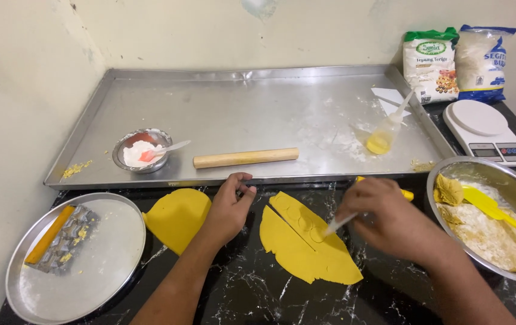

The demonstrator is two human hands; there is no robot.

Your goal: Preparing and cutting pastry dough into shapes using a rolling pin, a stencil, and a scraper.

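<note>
A flat sheet of yellow dough [306, 247] lies on the black marble counter, with a long cut and round marks pressed into it. My right hand [384, 219] grips a thin white tool [337, 225] whose tip touches the sheet near its middle. My left hand [229, 204] rests with loosely curled fingers on the counter between that sheet and a second, smaller yellow dough piece [177, 218] to the left; it holds nothing that I can see.
A big steel tray [252, 114] behind holds a wooden rolling pin [246, 157], a small bowl of white flour [142, 150] and an oil squeeze bottle [385, 133]. A steel bowl with dough and yellow spatula [496, 219] stands right, a round plate with grater [77, 256] left, a scale [488, 129] and bags behind.
</note>
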